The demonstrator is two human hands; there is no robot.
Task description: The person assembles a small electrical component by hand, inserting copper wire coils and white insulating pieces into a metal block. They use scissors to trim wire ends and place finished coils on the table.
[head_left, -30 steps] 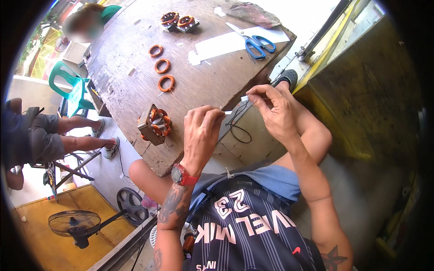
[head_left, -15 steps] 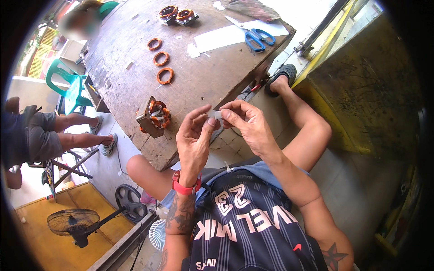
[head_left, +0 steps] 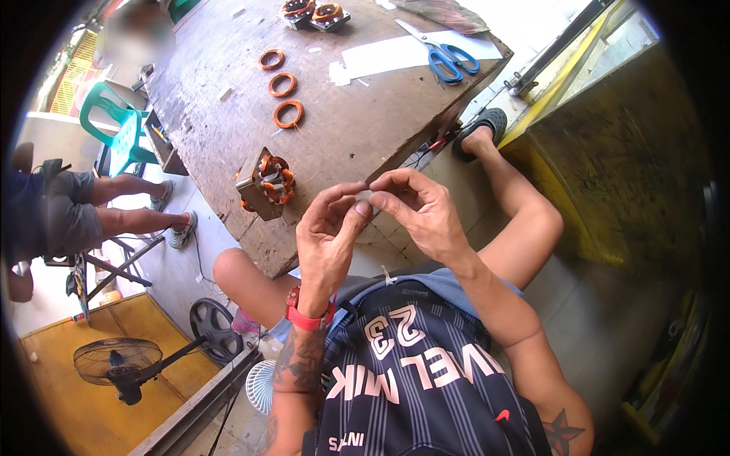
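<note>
In front of my chest, both hands pinch a small whitish paper-like piece [head_left: 364,196]. My left hand [head_left: 328,232] grips it between thumb and fingertips, and my right hand [head_left: 423,216] holds its other side; fingers partly cover it. Left of my left hand, near the table's edge, a motor stator [head_left: 266,185] with copper windings stands on its side. Beyond it three loose copper wire coils [head_left: 289,126] lie in a row. Blue-handled scissors [head_left: 432,47] rest on a white paper strip [head_left: 380,58] at the far right of the table.
Two more wound stators [head_left: 328,17] sit at the far side of the wooden table [head_left: 205,121]. At left are a green plastic chair [head_left: 125,148], another person's legs [head_left: 133,220] and a black fan [head_left: 118,362]. A large dark panel [head_left: 616,152] stands at right.
My fingertips have drawn closer together around the whitish piece, so less of it shows. The whole view has shifted slightly, moving the table's things right and up.
</note>
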